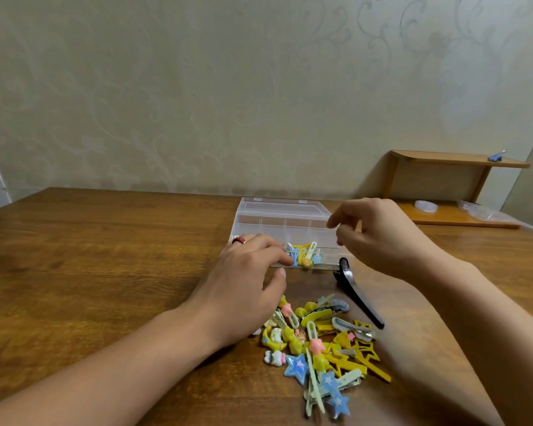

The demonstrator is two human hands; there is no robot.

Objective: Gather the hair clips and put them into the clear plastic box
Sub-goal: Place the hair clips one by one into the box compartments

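Just getting started. A few hair clips [302,256] lying in the clear plastic box [283,222], far middle. Big pile [323,345] waiting near. Left hand [246,272] resting at box edge, maybe pinching nothing. Right hand [373,232] hovering, fingers loosely curled, empty.

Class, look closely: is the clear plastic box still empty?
No: the clear plastic box already holds a few yellow and blue hair clips.

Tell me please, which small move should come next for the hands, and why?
Probably the left hand should drop back to the pile of hair clips and pinch one. Only a few clips lie in the clear plastic box, most remain on the wooden table, and the left hand rests just above the pile. The right hand hovers over the box, seemingly empty.
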